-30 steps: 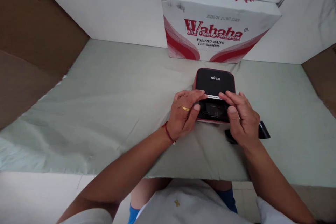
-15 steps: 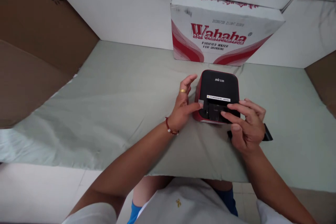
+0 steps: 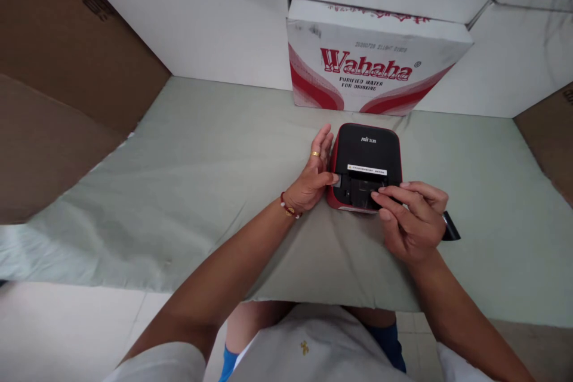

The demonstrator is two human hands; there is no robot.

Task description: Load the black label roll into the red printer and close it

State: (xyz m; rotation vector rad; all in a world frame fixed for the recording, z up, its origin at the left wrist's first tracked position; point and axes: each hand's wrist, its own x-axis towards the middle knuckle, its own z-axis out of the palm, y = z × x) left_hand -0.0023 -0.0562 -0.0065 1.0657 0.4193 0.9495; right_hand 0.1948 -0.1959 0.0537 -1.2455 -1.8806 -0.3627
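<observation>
A small black-and-red receipt printer [image 3: 369, 152] sits on the cloth-covered table in front of me. My left hand [image 3: 311, 182] is against its left side: the thumb presses the grey tab [image 3: 337, 181] at the front left corner, and the fingers lie along the red wall. At the front, my right hand [image 3: 414, 218] reaches in with stretched fingers, the fingertips touching the dark recessed front part [image 3: 362, 192] below the white warning label [image 3: 367, 170]. A glossy black piece [image 3: 451, 227] lies on the cloth behind my right hand, mostly hidden by it.
A Wahaha water carton [image 3: 371, 65] stands right behind the printer, against stacked white boxes [image 3: 224, 24]. Brown cardboard [image 3: 67, 71] walls the left, with more brown cardboard [image 3: 546, 131] at the far right. Pale green cloth [image 3: 179, 191] covers the table up to its near edge.
My left fingers have come in closer against the printer's side, and the thumb stays on the tab. My right fingers have drawn slightly back and closer together at the recess.
</observation>
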